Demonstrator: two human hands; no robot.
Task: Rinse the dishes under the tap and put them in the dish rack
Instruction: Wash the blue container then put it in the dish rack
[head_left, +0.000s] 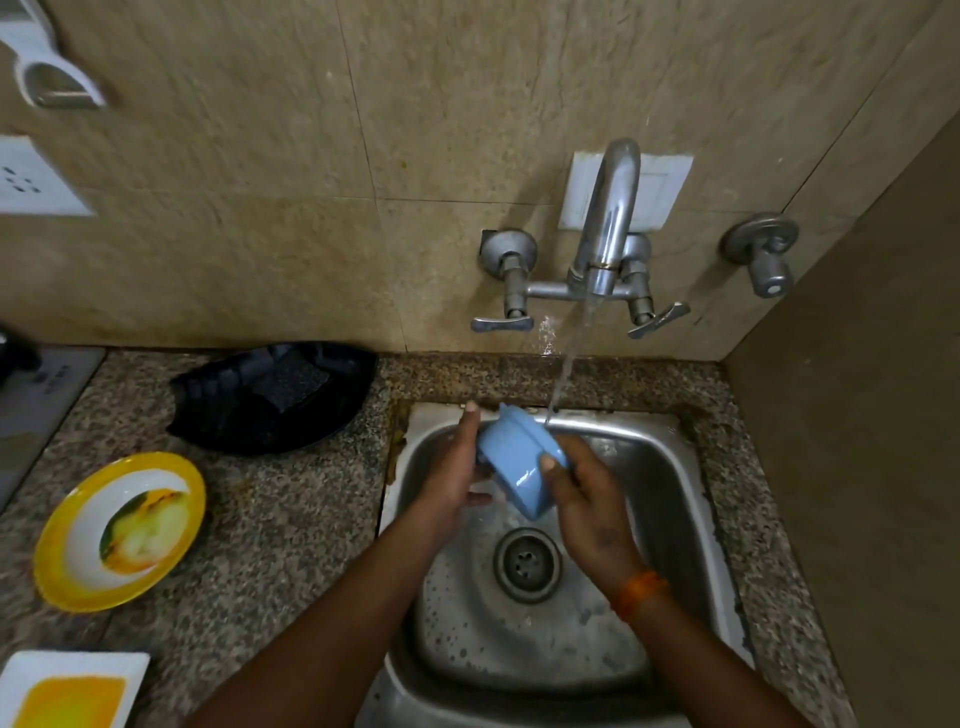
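Two tiled walls (260, 156) are seen behind a speckled stone worktop (270, 519), into which a steel sink (675, 493) is set at the right. A drain (527, 564) is seen in the wet floor of the sink. A chrome tap (605, 218) is mounted on the wall above the sink, with a lever on either side, and a stream of water (563, 369) is let fall from its spout to the far rim of the sink. A black rack (249, 410) is placed on the worktop just left of the sink, against the wall, with a dark sponge (291, 382) lying in it. A round yellow-rimmed plate (122, 530) is set nearer on the worktop, well left of the sink, and a square white plate (67, 686) with a yellow centre is cut off by the lower left corner.

A blue cup (511, 457) is held tilted over the sink, just beside the stream, between both hands. The left hand (452, 478) is laid against the cup's left side with its fingers nearly straight, the forefinger reaching up past the cup. The right hand (587, 499) is curled round the cup's right side, the thumb pressed on its wall. An orange band (639, 592) is worn on the right wrist.
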